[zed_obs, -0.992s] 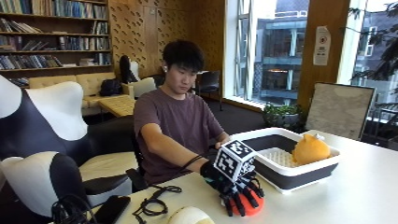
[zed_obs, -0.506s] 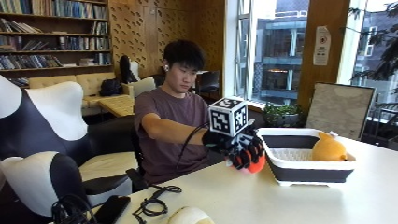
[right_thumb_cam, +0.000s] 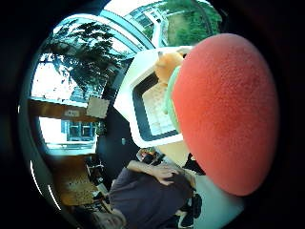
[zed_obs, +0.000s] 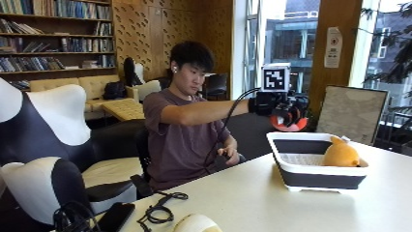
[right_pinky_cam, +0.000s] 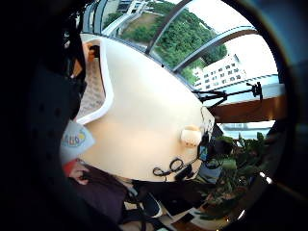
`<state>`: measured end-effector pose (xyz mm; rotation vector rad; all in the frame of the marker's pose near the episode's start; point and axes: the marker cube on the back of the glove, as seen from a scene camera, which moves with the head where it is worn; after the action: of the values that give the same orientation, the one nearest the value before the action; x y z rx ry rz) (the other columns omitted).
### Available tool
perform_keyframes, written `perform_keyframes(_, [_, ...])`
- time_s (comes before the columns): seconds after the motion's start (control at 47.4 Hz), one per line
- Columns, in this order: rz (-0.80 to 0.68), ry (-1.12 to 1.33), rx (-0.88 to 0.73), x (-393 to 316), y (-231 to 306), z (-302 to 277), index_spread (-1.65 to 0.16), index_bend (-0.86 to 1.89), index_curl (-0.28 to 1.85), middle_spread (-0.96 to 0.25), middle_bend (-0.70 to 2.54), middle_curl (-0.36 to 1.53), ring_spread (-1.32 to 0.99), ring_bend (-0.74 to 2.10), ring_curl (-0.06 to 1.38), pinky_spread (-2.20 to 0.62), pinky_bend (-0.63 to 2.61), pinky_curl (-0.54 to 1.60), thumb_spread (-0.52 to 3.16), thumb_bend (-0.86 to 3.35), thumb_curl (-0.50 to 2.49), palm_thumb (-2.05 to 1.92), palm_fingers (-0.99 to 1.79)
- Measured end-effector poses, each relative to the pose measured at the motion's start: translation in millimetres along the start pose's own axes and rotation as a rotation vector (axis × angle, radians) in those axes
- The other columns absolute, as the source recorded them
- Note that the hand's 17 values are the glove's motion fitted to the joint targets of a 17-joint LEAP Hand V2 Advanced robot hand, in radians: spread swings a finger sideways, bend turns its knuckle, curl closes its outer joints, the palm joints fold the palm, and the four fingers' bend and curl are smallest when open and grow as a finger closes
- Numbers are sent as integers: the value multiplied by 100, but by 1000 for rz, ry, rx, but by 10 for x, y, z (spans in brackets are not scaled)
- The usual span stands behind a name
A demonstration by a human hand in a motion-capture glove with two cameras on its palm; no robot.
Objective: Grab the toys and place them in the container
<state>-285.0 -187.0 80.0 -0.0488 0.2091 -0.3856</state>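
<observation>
My gloved right hand is raised at arm's length above the near end of the container, its fingers curled round a red round toy. That red toy fills much of the thumb side palm view, close to the palm. The container is a white-rimmed, dark-walled bin on the white table, and its rim also shows in the thumb side palm view. An orange plush toy lies inside it at the far end. The little finger side palm view shows the container's rim from above.
A cream round object lies at the table's near edge, beside black cables and a dark flat device. The person's bare left hand rests by their lap. Black and white chairs stand at the left.
The hand has lifted the red toy from the tabletop and carried it up and over towards the container. The outside camera has shifted as well.
</observation>
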Motion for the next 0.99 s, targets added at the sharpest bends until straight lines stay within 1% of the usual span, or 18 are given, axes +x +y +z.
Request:
perform_keyframes(0.063, [-85,92,-3,-137,-104,-24,-31,16,33,-27,33,49,-38,107,51,-34,124,42,109,10,68,61,56])
perform_keyframes(0.19, [-68,117,-35,-544,-418,-67,-31,15,34,-28,33,52,-38,108,52,-34,125,42,113,9,69,60,55])
perform_keyframes(0.274, [-97,84,-133,-825,-556,-9,-31,17,35,-26,28,52,-37,107,52,-34,124,42,119,6,67,54,50])
perform_keyframes(0.338, [-69,137,-202,-923,-628,83,-30,15,36,-21,21,51,-34,101,52,-30,124,43,123,3,64,49,24])
perform_keyframes(0.359, [-57,135,-215,-971,-652,113,-29,12,36,-16,14,49,-29,92,50,-25,126,44,123,-1,62,43,-3])
perform_keyframes(0.38, [-62,99,-222,-1047,-670,133,-28,13,37,-14,15,50,-26,91,52,-22,127,46,123,-3,60,40,-11])
perform_keyframes(0.401, [-84,38,-223,-1134,-680,141,-28,11,36,-11,13,48,-22,83,50,-18,129,46,122,-6,58,35,-24])
perform_keyframes(0.422, [-113,-26,-218,-1212,-685,144,-27,10,35,-9,12,47,-20,81,49,-16,128,44,123,-5,57,34,-22])
perform_keyframes(0.443, [-138,-74,-209,-1265,-689,147,-26,9,33,-7,11,45,-17,72,45,-13,128,43,122,-7,55,30,-32])
perform_keyframes(0.506, [-169,-117,-185,-1295,-701,171,-26,9,31,-3,11,42,-11,62,40,-8,125,40,121,-7,51,20,-33])
perform_keyframes(0.591, [-124,-52,-190,-1202,-703,218,-25,10,29,1,10,38,-6,55,36,-3,121,38,122,-6,47,12,-31])
perform_keyframes(0.675, [-184,-137,-201,-1212,-647,200,-25,11,28,2,10,35,-2,51,34,0,116,37,123,-5,44,6,-28])
perform_keyframes(0.717, [-186,-150,-202,-1169,-622,189,-25,11,27,3,10,34,-1,49,33,1,115,36,123,-4,43,5,-27])
perform_keyframes(0.781, [-154,-190,-211,-1011,-562,127,-25,13,27,3,11,32,0,49,33,2,111,35,126,-3,41,2,-22])
perform_keyframes(0.865, [-96,-79,-206,-676,-461,46,-25,13,27,3,11,30,1,51,33,3,107,33,129,-2,39,0,-20])
perform_keyframes(0.928, [-88,-101,-195,-523,-377,-58,-25,13,27,3,12,29,1,51,33,3,104,33,132,-2,37,-1,-19])
perform_keyframes(0.992, [-50,-41,-168,-248,-300,-144,-26,13,27,3,12,28,1,51,33,3,102,32,133,-2,36,-1,-18])
